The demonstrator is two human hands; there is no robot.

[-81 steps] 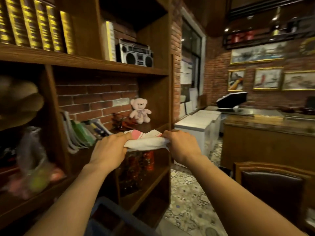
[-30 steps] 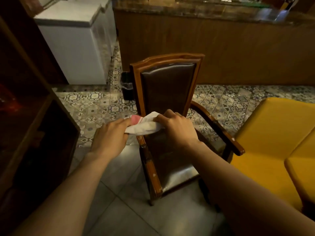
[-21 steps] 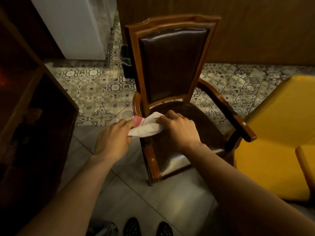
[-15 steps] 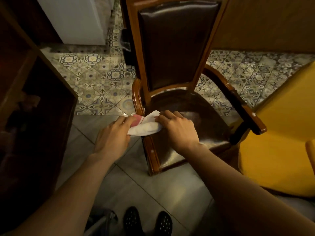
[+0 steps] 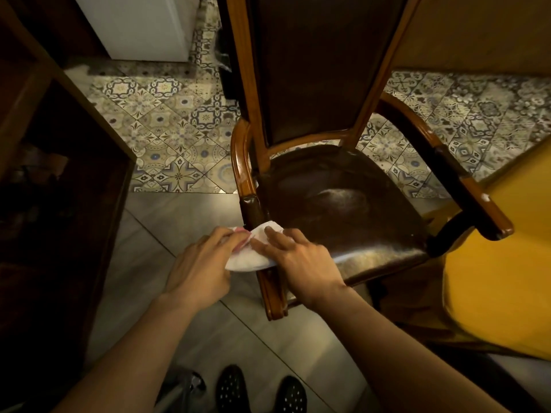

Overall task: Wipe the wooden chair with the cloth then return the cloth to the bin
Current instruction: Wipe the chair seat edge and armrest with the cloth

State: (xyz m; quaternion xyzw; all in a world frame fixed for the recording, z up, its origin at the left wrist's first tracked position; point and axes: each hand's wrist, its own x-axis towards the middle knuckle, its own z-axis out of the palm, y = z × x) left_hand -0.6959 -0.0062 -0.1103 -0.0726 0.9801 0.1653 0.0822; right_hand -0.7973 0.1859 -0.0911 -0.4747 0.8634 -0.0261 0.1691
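A wooden armchair [image 5: 337, 201] with a dark leather seat and backrest stands in front of me, its back toward the top of the view. A small white cloth [image 5: 253, 254] with a pink edge lies bunched at the seat's front left corner, over the left armrest's front end. My left hand [image 5: 202, 263] grips the cloth's left side, and my right hand [image 5: 298, 260] holds its right side with fingers spread on it. The bin cannot be made out clearly.
A dark wooden shelf unit [image 5: 53, 180] stands at the left. Beside the chair on the right sits a yellow seat [image 5: 501, 281]. A white chest freezer [image 5: 143, 25] is at the top left. My black shoes [image 5: 259, 389] stand on the grey floor tiles.
I turned from the shelf to the chair and looked down. Both hands carried the cloth down to the chair's front left corner, and the chair now fills the view.
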